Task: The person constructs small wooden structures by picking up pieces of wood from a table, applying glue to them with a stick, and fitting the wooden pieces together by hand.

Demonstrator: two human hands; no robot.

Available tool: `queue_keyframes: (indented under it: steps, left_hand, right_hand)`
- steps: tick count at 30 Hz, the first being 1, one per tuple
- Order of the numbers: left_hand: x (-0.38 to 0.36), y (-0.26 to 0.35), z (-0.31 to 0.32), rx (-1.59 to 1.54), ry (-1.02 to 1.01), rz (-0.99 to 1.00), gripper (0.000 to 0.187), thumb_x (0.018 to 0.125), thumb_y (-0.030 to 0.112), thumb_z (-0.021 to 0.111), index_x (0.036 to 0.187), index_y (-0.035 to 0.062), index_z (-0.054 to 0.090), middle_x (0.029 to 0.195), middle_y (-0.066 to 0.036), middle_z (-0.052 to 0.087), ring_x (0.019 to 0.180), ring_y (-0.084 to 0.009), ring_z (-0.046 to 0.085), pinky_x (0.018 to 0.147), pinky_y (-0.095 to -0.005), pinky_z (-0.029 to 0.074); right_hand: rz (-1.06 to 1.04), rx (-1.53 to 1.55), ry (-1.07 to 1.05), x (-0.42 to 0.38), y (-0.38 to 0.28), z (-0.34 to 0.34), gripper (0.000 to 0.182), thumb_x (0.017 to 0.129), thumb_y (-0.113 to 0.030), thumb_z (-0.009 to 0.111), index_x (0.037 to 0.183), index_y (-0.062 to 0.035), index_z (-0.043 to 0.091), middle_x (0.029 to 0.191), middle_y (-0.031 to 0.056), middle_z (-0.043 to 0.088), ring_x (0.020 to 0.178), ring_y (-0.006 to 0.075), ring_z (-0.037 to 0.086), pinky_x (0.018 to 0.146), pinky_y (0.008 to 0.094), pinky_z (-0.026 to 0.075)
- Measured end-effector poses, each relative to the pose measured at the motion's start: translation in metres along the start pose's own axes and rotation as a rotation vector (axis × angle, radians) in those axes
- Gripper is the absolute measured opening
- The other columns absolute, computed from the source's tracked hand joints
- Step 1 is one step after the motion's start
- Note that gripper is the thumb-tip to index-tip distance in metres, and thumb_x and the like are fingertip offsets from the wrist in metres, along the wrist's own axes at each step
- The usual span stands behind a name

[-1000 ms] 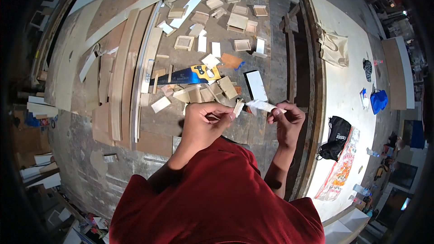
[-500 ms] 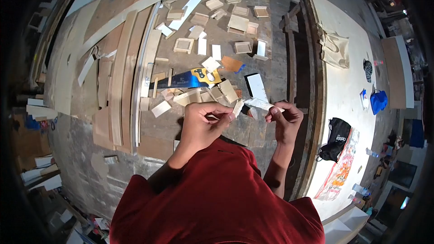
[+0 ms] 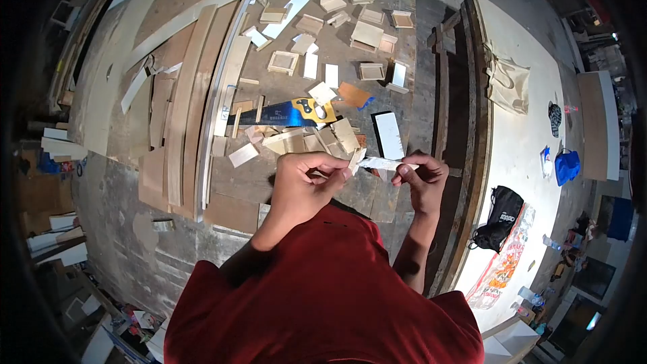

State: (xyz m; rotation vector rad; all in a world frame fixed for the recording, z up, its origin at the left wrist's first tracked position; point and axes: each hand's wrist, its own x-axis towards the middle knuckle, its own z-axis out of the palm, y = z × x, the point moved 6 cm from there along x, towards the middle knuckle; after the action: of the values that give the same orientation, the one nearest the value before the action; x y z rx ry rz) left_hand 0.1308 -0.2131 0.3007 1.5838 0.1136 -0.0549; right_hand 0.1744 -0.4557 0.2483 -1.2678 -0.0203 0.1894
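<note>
Between its thumb and forefinger, my left hand [image 3: 311,178] pinches a small pale wood piece [image 3: 356,158]. My right hand [image 3: 424,180] has its fingers closed on one end of a slim white crinkled thing [image 3: 381,163], whose exact kind I cannot tell. The free end of this white thing points left and lies right at the wood piece. Both hands are close together in front of the red shirt. Just beyond them lie wood offcuts [image 3: 345,135] and a white board piece [image 3: 387,136].
A handsaw [image 3: 286,113] with a yellow and black handle lies among scraps. Several small wooden frames [image 3: 283,62] are spread farther back. Long planks [image 3: 191,108] lie at left. On the white tabletop [image 3: 465,243] at right are a cloth bag [image 3: 509,84] and a black drawstring bag [image 3: 499,219].
My right hand has come slightly left, bringing the white thing's tip up against the wood piece. My left hand keeps its pinch. The surroundings have shifted a little with the head.
</note>
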Motion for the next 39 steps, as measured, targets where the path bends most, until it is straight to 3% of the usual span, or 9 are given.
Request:
queue_keyframes:
  steps: [21,23,35,39]
  left_hand:
    - [-0.015,0.010,0.019,0.016,0.050,0.012,0.013,0.087,-0.010,0.067,0.099,-0.0078,0.072,0.088,-0.011,0.075,0.082,-0.0107,0.071,0.071,-0.0227,0.058]
    - [-0.015,0.010,0.017,-0.002,0.077,0.011,0.013,0.087,-0.009,0.068,0.099,-0.0082,0.072,0.088,-0.011,0.075,0.082,-0.0102,0.071,0.072,-0.0229,0.058]
    - [-0.021,0.017,0.018,0.013,0.093,0.029,0.011,0.087,-0.007,0.071,0.098,-0.0064,0.073,0.082,-0.008,0.073,0.077,-0.0071,0.068,0.067,-0.0221,0.058]
    - [-0.025,0.015,0.017,0.022,0.076,0.022,0.010,0.087,-0.006,0.072,0.098,-0.0062,0.073,0.082,-0.007,0.073,0.077,-0.0069,0.068,0.066,-0.0219,0.057]
  right_hand:
    - [-0.093,0.089,0.045,-0.018,-0.005,-0.007,0.009,0.088,0.008,0.071,0.096,0.0070,0.070,0.080,0.0136,0.069,0.066,0.0190,0.070,0.058,0.0304,0.058]
    - [-0.066,0.035,-0.036,-0.020,-0.002,-0.009,0.009,0.088,0.008,0.071,0.096,0.0069,0.069,0.081,0.0142,0.069,0.066,0.0196,0.070,0.058,0.0307,0.058]
    - [-0.061,0.002,-0.065,-0.026,-0.006,-0.005,0.010,0.087,0.009,0.070,0.096,0.0074,0.069,0.081,0.0145,0.069,0.067,0.0203,0.070,0.058,0.0313,0.059]
    - [-0.180,0.050,-0.010,-0.020,-0.013,-0.008,0.010,0.087,0.009,0.071,0.096,0.0074,0.069,0.079,0.0136,0.069,0.066,0.0202,0.070,0.057,0.0305,0.058]
